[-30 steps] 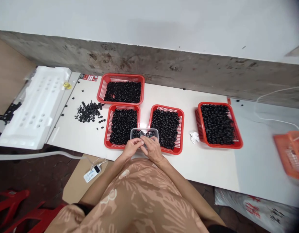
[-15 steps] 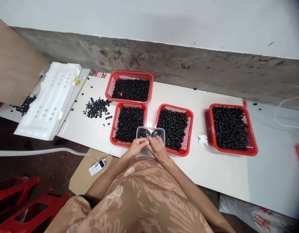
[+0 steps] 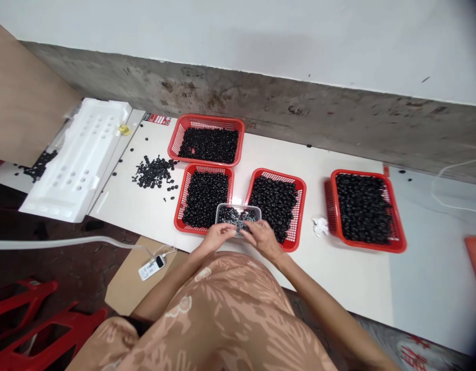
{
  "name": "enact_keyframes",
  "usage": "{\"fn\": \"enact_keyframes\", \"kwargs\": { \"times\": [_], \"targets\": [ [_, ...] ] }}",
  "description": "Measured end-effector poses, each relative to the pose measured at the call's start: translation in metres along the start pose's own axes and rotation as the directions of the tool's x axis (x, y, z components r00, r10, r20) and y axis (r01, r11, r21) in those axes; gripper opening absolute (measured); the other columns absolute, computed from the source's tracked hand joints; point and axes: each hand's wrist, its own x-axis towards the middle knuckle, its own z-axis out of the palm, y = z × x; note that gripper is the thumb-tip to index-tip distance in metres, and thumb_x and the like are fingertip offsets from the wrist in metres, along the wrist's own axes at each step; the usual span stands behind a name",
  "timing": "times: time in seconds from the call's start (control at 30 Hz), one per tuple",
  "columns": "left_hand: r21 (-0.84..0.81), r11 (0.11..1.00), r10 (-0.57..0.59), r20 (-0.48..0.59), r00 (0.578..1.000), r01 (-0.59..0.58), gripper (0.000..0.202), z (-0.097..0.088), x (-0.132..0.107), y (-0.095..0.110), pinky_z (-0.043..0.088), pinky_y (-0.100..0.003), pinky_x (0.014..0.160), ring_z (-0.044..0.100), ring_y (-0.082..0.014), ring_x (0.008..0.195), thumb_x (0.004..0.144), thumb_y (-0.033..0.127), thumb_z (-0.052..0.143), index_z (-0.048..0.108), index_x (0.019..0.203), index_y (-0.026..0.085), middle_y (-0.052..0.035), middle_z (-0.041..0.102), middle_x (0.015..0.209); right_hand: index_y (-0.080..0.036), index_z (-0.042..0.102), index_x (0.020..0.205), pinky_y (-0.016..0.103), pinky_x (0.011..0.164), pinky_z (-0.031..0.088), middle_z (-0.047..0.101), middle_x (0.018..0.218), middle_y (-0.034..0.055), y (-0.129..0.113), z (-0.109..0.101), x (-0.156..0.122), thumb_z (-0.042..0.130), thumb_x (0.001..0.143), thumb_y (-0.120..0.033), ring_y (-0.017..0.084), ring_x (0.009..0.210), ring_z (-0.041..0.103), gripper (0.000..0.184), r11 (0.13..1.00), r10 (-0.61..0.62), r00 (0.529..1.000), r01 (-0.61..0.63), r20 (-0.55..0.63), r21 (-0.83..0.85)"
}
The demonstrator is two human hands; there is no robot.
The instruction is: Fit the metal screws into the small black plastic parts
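Note:
A small clear plastic container (image 3: 260, 207) stands at the table's front, between two red baskets, with small black and shiny metallic-looking parts (image 3: 238, 214) inside. At its front left edge is my left hand (image 3: 219, 236), thumb and fingers pinched together; whatever lies between them is too small to make out. My right hand (image 3: 263, 239) reaches over the container's front right side, its thumb and fingers apart, and I see nothing held. The left basket (image 3: 178, 216) and the right basket (image 3: 298, 226) both hold many black round pieces with holes.
Behind stands another red basket (image 3: 241, 141) of small black parts; a further red basket (image 3: 400, 226) is at the right. Loose black parts (image 3: 154, 172) lie left, near a white foam block (image 3: 77, 159). Crumpled white paper (image 3: 320, 226) rests on the table (image 3: 346, 278). Red stools (image 3: 63, 335) stand below.
My hands, close together over the container's front edge before, have parted. The right hand has moved to the right, its fingers spreading, and more of the container's contents shows.

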Motion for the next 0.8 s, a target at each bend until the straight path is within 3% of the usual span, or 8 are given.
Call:
{"fn": "enact_keyframes", "kwargs": {
  "times": [0.07,0.17,0.27,0.4,0.47,0.57,0.67,0.8],
  "targets": [
    [0.022,1.000,-0.006,-0.077,0.997,0.008,0.034,-0.004,0.004,-0.002,0.047,-0.027,0.079,0.063,-0.0169,0.084,0.075,0.034,0.066,0.069,0.100,0.011,-0.0100,0.070,0.097,-0.013,0.060,0.117,0.036,0.088,0.041,0.069,0.102,0.0129,0.014,-0.015,0.014,0.043,0.096,-0.044,0.020,0.089,0.064,0.040,0.986,0.159,0.986,-0.162,-0.047,-0.049],
    [0.110,0.994,0.009,-0.174,0.985,0.010,0.031,-0.010,0.008,-0.005,0.048,-0.025,0.074,0.063,-0.0153,0.077,0.077,0.034,0.063,0.069,0.099,0.012,-0.0089,0.070,0.092,-0.014,0.047,0.134,0.041,0.097,0.037,0.055,0.129,0.0164,0.028,-0.033,0.039,0.042,0.095,-0.049,0.026,0.119,0.051,0.053,0.937,0.305,0.933,-0.330,-0.194,-0.114],
    [0.223,0.975,0.044,-0.239,0.970,0.011,0.027,-0.015,0.009,-0.007,0.049,-0.025,0.071,0.063,-0.0149,0.076,0.078,0.032,0.062,0.069,0.097,0.014,-0.0072,0.070,0.090,-0.015,0.048,0.133,0.038,0.100,0.036,0.053,0.132,0.0144,0.029,-0.034,0.052,0.041,0.096,-0.045,0.024,0.123,0.046,0.048,0.931,0.329,0.913,-0.357,-0.241,-0.081],
    [0.331,0.943,0.101,-0.284,0.954,-0.001,0.023,-0.021,0.006,-0.005,0.048,-0.024,0.071,0.062,-0.0135,0.075,0.080,0.029,0.058,0.068,0.098,0.016,-0.0059,0.069,0.095,-0.016,0.064,0.111,0.028,0.087,0.044,0.065,0.108,0.0098,0.017,-0.006,0.047,0.037,0.098,-0.030,0.018,0.099,0.060,0.033,0.943,0.332,0.943,-0.332,0.015,-0.014],
    [0.373,0.928,0.105,-0.285,0.953,0.009,0.023,-0.023,0.005,-0.003,0.048,-0.024,0.070,0.062,-0.0127,0.073,0.081,0.028,0.058,0.068,0.098,0.017,-0.0055,0.069,0.098,-0.018,0.064,0.112,0.026,0.085,0.044,0.065,0.107,0.0079,0.010,0.012,0.046,0.039,0.096,-0.025,0.018,0.097,0.061,0.030,0.936,0.353,0.921,-0.351,0.166,-0.043],
    [0.446,0.895,0.122,-0.277,0.953,0.014,0.023,-0.024,0.004,0.000,0.048,-0.024,0.071,0.062,-0.0124,0.072,0.082,0.028,0.057,0.068,0.100,0.018,-0.0047,0.068,0.099,-0.021,0.061,0.119,0.026,0.084,0.044,0.064,0.112,0.0077,-0.001,0.032,0.051,0.041,0.096,-0.026,0.018,0.098,0.061,0.031,0.913,0.407,0.850,-0.381,0.335,-0.143],
    [0.532,0.847,0.150,-0.253,0.956,0.007,0.023,-0.025,0.002,0.002,0.047,-0.025,0.074,0.062,-0.0128,0.074,0.083,0.028,0.056,0.067,0.101,0.020,-0.0033,0.068,0.101,-0.021,0.058,0.121,0.027,0.081,0.044,0.063,0.114,0.0094,-0.009,0.042,0.060,0.036,0.098,-0.028,0.019,0.096,0.063,0.033,0.881,0.471,0.792,-0.405,0.387,-0.243],
    [0.599,0.801,0.157,-0.229,0.961,0.012,0.023,-0.027,0.001,0.005,0.046,-0.026,0.075,0.061,-0.0139,0.075,0.083,0.027,0.056,0.068,0.102,0.021,-0.0027,0.068,0.100,-0.021,0.055,0.122,0.027,0.076,0.045,0.061,0.114,0.0105,-0.012,0.045,0.062,0.035,0.098,-0.027,0.019,0.093,0.063,0.032,0.886,0.457,0.795,-0.366,0.399,-0.285]
  ]
}}
